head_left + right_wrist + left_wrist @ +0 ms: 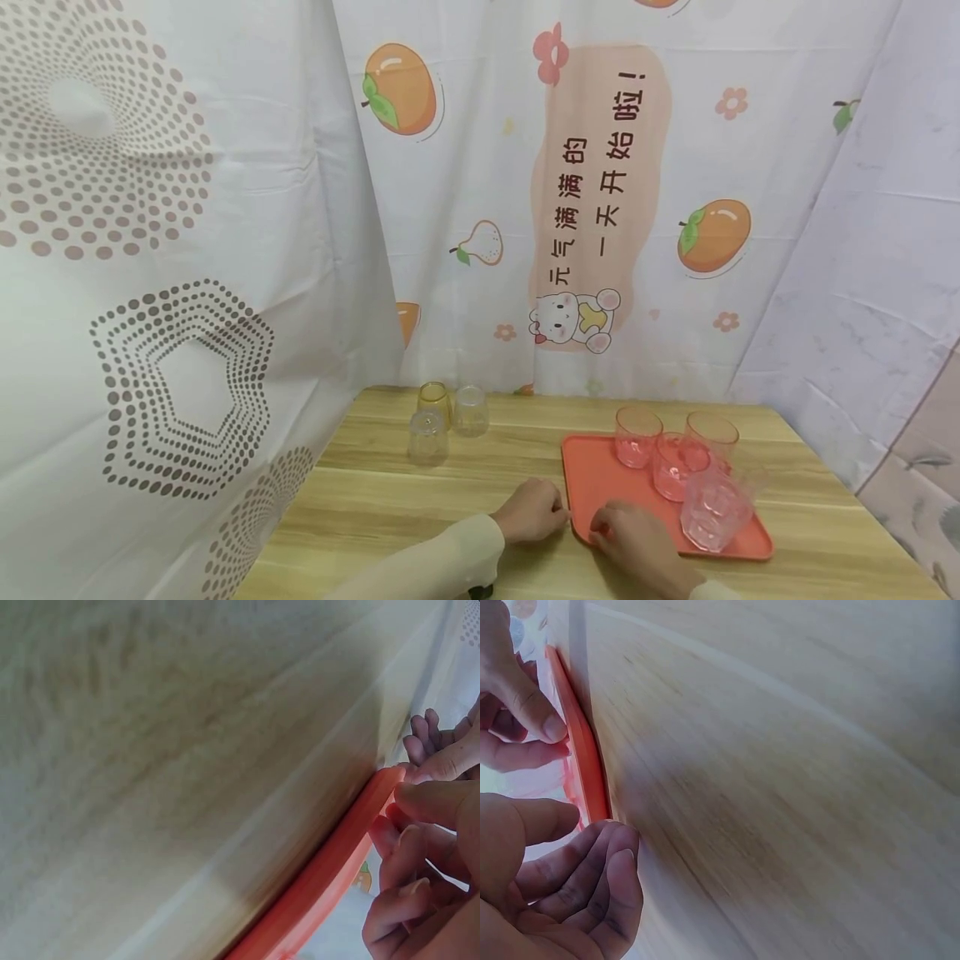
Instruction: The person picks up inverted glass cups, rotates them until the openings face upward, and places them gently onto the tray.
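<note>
At a round-cornered coral tray (592,479), left hand (531,512) and right hand (639,543) are half-curled, any grip unclear.

A curtained-off workspace — printed cloths (465,167) hang around a wood-grain table (360,508).

Three lenses on one tabletop (360,517): a head-worn camera stands back while two wrist cameras crowd in.
From where this onlooker stands, the head camera looks forward and down over both hands, left (531,510) and right (637,537), taking in the red tray (600,475) and the printed cloth (480,167) hanging behind. The left wrist camera looks in close and low, its picture tipped sideways, wood filling most of the frame and the tray's edge at left. The right wrist camera, equally close and tilted, puts that edge on a diagonal. Both close views share the two hands meeting the tray, seen whole from the head.
</note>
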Motion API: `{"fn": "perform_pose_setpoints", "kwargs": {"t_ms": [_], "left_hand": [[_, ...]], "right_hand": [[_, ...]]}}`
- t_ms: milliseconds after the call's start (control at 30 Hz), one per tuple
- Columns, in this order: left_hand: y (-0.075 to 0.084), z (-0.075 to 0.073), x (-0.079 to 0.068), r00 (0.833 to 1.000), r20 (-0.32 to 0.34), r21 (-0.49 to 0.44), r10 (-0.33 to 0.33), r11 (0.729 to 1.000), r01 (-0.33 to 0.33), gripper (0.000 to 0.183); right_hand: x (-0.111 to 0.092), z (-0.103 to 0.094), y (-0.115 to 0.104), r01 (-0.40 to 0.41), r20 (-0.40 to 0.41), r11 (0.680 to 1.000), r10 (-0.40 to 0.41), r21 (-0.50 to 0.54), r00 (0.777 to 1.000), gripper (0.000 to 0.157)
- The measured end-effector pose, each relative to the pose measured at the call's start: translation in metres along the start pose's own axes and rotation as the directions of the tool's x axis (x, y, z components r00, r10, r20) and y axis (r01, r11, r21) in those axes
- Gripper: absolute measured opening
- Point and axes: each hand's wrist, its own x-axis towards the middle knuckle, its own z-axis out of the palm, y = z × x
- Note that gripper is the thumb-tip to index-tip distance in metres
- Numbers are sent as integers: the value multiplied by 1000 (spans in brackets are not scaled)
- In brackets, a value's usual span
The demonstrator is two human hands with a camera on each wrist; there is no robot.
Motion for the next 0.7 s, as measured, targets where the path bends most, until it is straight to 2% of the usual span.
{"fn": "perform_pose_setpoints", "kwargs": {"t_ms": [167,367,467,700], "left_hand": [[-5,-3,-1,999,-20,2,32,999,-32,35],[-15,-12,-3,996,-22,18,87,996,-87,24],[-19,-22,-5,993,-21,39,115,993,-114,18],[-35,-57,-9,993,-52,96,106,990,-101,13]], "right_hand": [[-2,2,1,41,35,999,-42,34,999,12],[-3,2,3,80,73,995,-84,56,994,17],[-3,1,2,80,74,995,-85,66,994,20],[-1,0,1,89,60,994,-93,67,994,22]]}}
